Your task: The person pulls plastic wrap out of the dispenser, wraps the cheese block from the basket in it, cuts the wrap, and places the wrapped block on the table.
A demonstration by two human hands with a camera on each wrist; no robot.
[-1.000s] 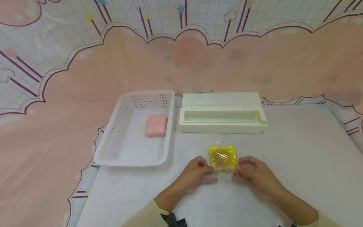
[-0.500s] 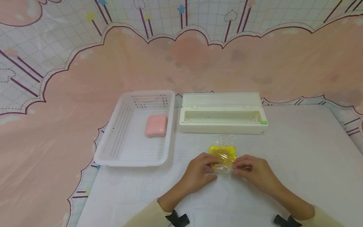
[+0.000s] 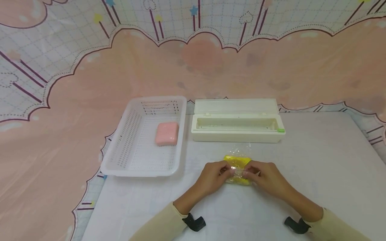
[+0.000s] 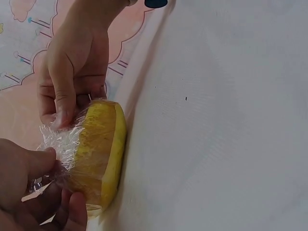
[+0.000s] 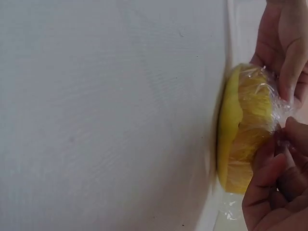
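A yellow bar, apparently soap (image 4: 102, 144), lies on the white table with clear plastic wrap (image 4: 63, 144) around it. On its left side in the head view, my left hand (image 3: 212, 177) pinches the near flap of wrap between thumb and fingers. My right hand (image 3: 266, 175) pinches the same flap from the right, close to the left fingertips. Both hands hold the film folded up over the bar's top. Loose film sticks out beyond the bar's far edge. Fingers cover part of the bar in the head view.
To the left stands a white perforated basket (image 3: 120, 167) holding a pink soap bar (image 3: 167, 133). Behind the hands sits a long white box (image 3: 238, 136) with its lid raised. A patterned cloth (image 3: 241, 77) covers the area beyond the table (image 3: 325, 167).
Both hands have moved inward from the bar's near corners. They have gathered the near edge of the plastic wrap and lifted it over the bar's top.
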